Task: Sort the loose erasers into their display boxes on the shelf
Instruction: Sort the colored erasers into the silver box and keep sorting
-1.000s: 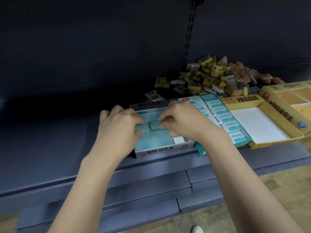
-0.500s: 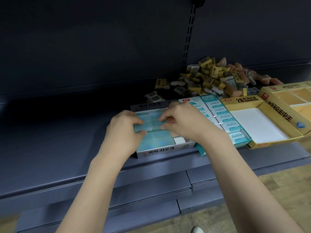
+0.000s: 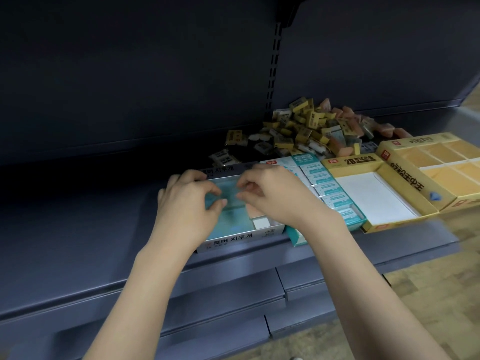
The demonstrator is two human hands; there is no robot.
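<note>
A grey display box [image 3: 233,239] sits at the shelf's front edge, mostly filled with pale teal erasers [image 3: 232,222]. Over its middle, my left hand [image 3: 189,206] and my right hand [image 3: 275,196] both pinch one teal eraser [image 3: 230,194] between fingertips and thumbs. A peach eraser [image 3: 253,211] and a white one [image 3: 259,222] show in the box's right column. A pile of loose erasers [image 3: 311,131], mostly yellow-sleeved with some peach ones, lies at the back of the shelf.
Right of the grey box stands a teal box [image 3: 335,196] of wrapped erasers, then a yellow box [image 3: 350,162] with a bare white floor, then a second yellow box [image 3: 415,149] with orange compartments. Dark shelf [image 3: 78,216] stretches left; wooden floor [image 3: 428,294] lies below right.
Both hands have slid a little toward the back of the grey box, still pinching the teal eraser between them. The left hand's fingers have spread more over the box.
</note>
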